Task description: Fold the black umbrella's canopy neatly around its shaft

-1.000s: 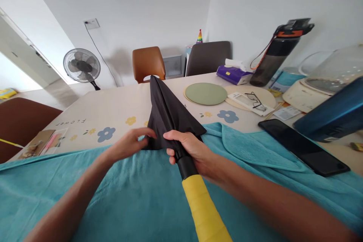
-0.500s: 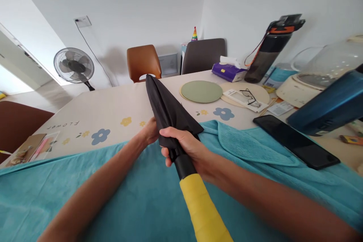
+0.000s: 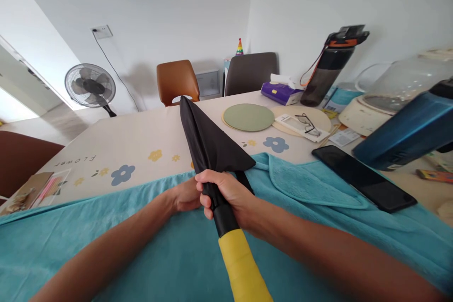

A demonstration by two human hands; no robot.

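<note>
A folded black umbrella point(image 3: 208, 139) with a yellow-wrapped handle point(image 3: 242, 269) points away from me over a turquoise towel point(image 3: 148, 255). My right hand point(image 3: 230, 193) is wrapped round the umbrella just above the black collar of the handle, bunching the fabric. My left hand point(image 3: 186, 196) is tucked behind and under the cloth next to the right hand; its fingers are hidden by the umbrella and my right hand.
The towel lies on a table with a flower-print cloth point(image 3: 120, 141). A black phone point(image 3: 364, 177), a blue device point(image 3: 406, 132), glasses point(image 3: 306, 122), a green mat point(image 3: 247, 117), a tissue pack point(image 3: 281, 92) and a dark bottle point(image 3: 327, 66) sit to the right. Chairs point(image 3: 177, 80) and a fan point(image 3: 90, 87) stand beyond.
My left hand has moved from open beside the fabric to behind the umbrella, close against the right hand. The loose left flap of cloth is now gathered in.
</note>
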